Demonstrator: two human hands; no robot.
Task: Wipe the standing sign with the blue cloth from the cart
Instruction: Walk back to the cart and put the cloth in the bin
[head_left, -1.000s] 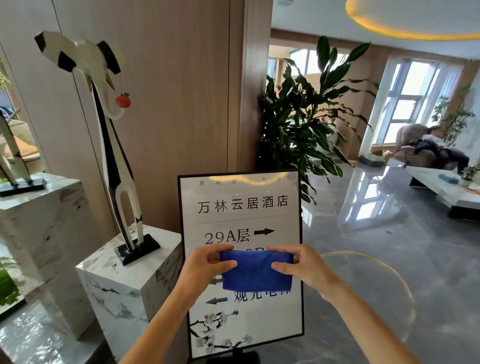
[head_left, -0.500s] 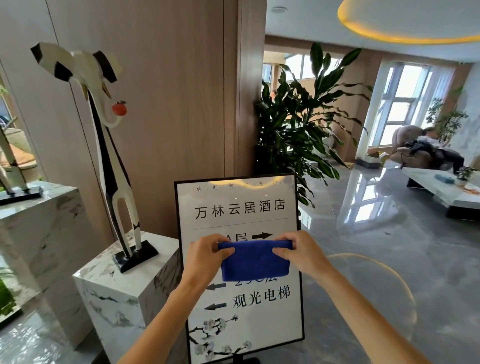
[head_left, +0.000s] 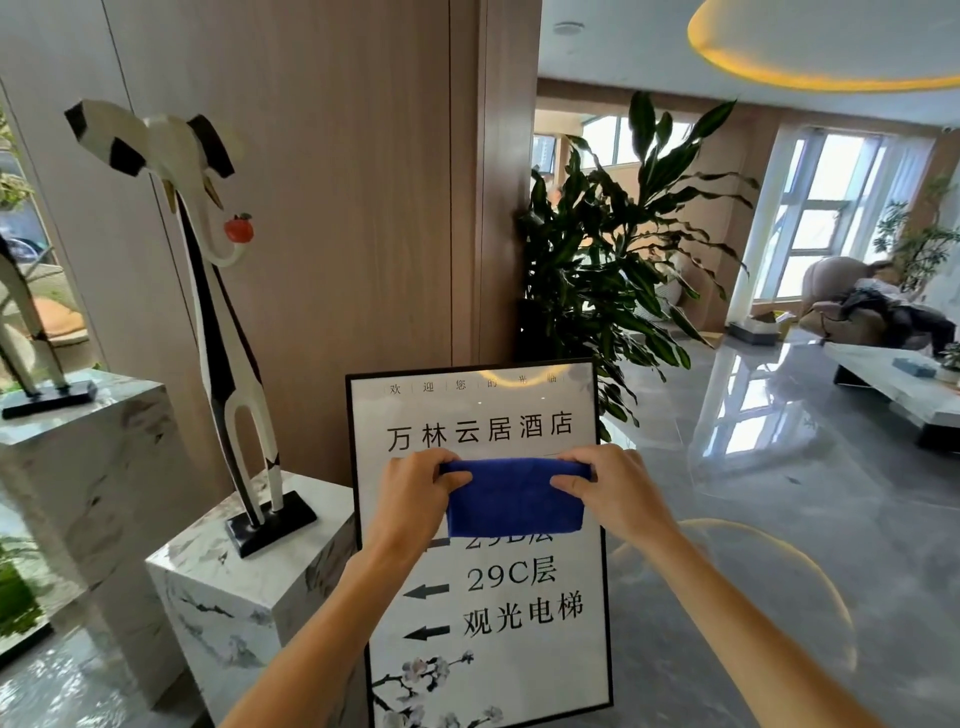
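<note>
Standing sign (head_left: 480, 519): upright on the floor, black frame, white face with dark lettering, arrows and a blossom print at the bottom; it serves as the landmark for everything below.
Blue cloth (head_left: 514, 499): folded into a rectangle, held flat in front of the sign's middle, covering one line of text just under the heading; whether it touches the face cannot be told.
Left hand (head_left: 415, 496): at the cloth's left end, thumb over the front and fingers curled behind the top edge, clamped on the cloth; forearm reaches up from the lower left.
Right hand (head_left: 610, 493): at the cloth's right end, same pinch with thumb in front, clamped on the cloth; forearm reaches up from the lower right.
Hands: level with each other, apart by the cloth's width, the cloth stretched between them.
Marble pedestal (head_left: 234, 587): just left of the sign, touching or nearly so.
Sculpture (head_left: 208, 291): tall, black and white, stands on that pedestal.
Potted plant (head_left: 613, 260): behind the sign's upper right corner.
Wood wall (head_left: 337, 182): behind the sign.
</note>
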